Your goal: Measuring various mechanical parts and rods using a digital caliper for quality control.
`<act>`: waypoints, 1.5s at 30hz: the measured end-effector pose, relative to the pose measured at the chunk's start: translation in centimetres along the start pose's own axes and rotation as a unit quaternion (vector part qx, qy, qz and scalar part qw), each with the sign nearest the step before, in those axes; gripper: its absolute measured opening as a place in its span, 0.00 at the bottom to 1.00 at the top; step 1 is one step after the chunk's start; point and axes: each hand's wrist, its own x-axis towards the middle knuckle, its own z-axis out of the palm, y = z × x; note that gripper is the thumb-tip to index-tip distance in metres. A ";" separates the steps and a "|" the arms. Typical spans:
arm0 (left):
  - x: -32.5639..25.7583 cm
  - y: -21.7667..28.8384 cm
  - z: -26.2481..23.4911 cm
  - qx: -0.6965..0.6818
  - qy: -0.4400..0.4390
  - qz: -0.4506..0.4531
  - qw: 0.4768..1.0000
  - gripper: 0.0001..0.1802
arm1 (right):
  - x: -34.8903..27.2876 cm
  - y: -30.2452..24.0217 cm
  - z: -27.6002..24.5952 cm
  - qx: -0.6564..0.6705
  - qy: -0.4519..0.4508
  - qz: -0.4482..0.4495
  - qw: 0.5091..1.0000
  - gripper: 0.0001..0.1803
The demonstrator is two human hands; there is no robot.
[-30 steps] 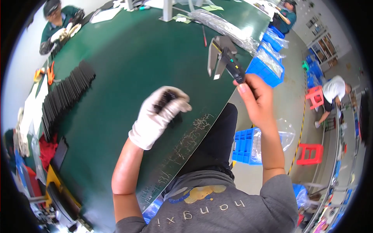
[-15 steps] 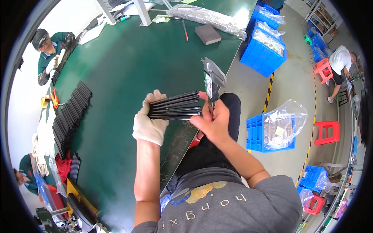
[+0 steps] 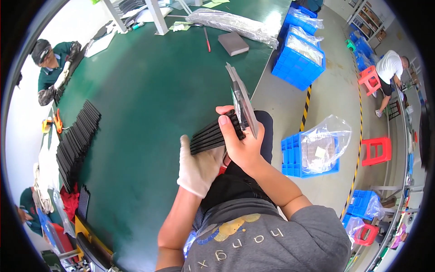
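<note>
A bundle of thin black strips (image 3: 210, 137) lies across my left hand (image 3: 201, 168), which wears a white glove. Its thumb stands at the near-left end of the strips, and its fingers are partly hidden beneath them. My bare right hand (image 3: 244, 147) grips the other end of the bundle, thumb on top. The same hand also holds a metal caliper (image 3: 244, 106), seen nearly edge-on, its long blades pointing up and away. The bundle is tilted, its right end higher in the picture, above the table edge near my lap.
A long row of similar black strips (image 3: 78, 143) lies on the green table (image 3: 145, 90) at left. Farther off are a grey box (image 3: 234, 44), a red pen (image 3: 207, 40) and a plastic-wrapped roll (image 3: 231, 23). Blue crates (image 3: 299, 61) stand on the floor at right. A co-worker (image 3: 54, 68) sits far left.
The strips, fanned apart before, are now gathered closely together. My left hand has moved right and nearer, turning under the bundle. My right hand has closed over their end, and the caliper has turned edge-on.
</note>
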 end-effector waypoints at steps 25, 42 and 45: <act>-1.5 1.9 5.3 0.668 -0.154 0.479 0.548 0.09 | 5.7 -6.9 -6.3 -0.277 -0.212 -0.072 0.935 0.18; -0.5 2.3 2.9 0.630 -0.234 0.513 0.534 0.29 | 5.8 -6.9 -6.1 -0.410 -0.210 -0.138 0.877 0.15; -0.1 2.2 2.6 0.624 -0.226 0.549 0.508 0.27 | 5.9 -7.0 -5.9 -0.430 -0.214 -0.145 0.865 0.15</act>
